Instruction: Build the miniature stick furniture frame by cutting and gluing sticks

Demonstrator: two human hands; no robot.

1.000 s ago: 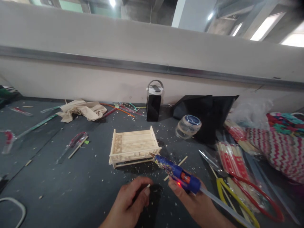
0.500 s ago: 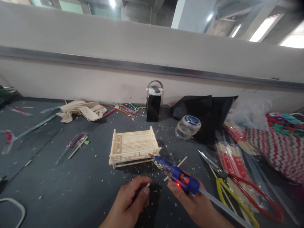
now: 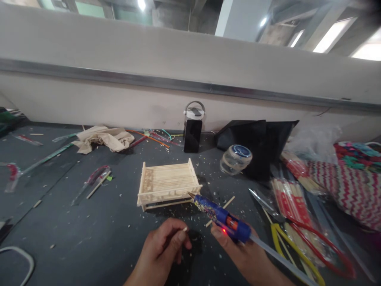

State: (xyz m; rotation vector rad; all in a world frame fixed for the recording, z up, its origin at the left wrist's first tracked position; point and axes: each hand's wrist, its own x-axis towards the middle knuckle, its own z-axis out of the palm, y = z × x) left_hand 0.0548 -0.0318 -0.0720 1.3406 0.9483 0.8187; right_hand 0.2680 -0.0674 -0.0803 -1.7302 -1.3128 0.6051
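In the lower middle of the frame, the left hand (image 3: 162, 250) pinches a small pale piece (image 3: 185, 229), perhaps a stick offcut; at lower right, the right hand (image 3: 245, 254) grips a blue hot-glue gun (image 3: 220, 216) pointed toward the stick-built model (image 3: 169, 178), mid-frame. Gluing seems underway; joining calls for steady alignment.

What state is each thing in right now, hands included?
Left hand: pinching a stick piece
Right hand: gripping the glue gun
Glue gun: red light lit, glue stick protruding behind
Stick model: standing on its legs
Scissors: lying down, blade gap unclear
Clear jar: standing, blue end up
Phone: upright, screen dark
Cloth: crumpled
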